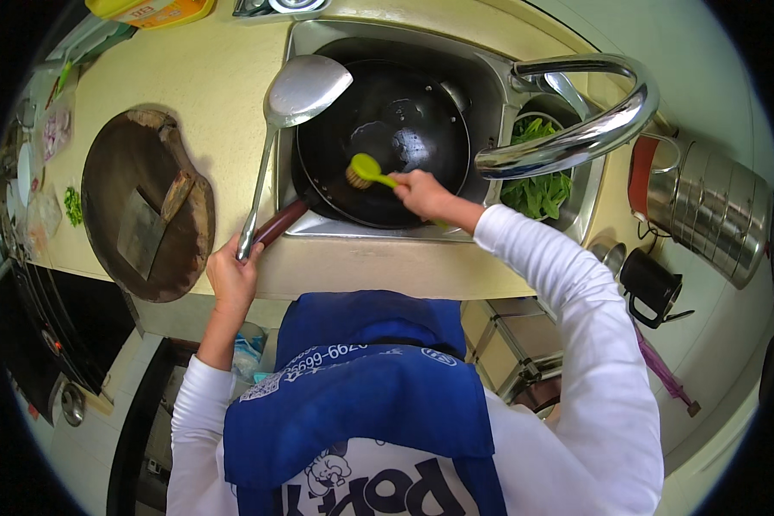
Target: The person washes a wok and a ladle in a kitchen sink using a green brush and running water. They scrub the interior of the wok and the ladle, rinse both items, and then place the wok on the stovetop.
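A black wok (387, 103) lies in the left basin of a steel sink (387, 233), its wooden handle (282, 222) jutting over the front rim towards me. My left hand (233, 267) grips the metal handle of a wok spatula (306, 90) and also touches the end of the wok handle. The spatula's broad blade is raised beside the wok's left edge. In my right hand (426, 195) is a green-handled scrub brush (365, 169), its bristles down at the near part of the wok. Wet patches glisten on the wok's inner surface.
A chrome faucet (574, 148) arches over leafy greens (542, 193) in the right basin. On the left, a cleaver (143, 232) rests on a round wooden chopping block (119, 161). A steel pot (716, 206) and a black kettle (650, 284) stand at right.
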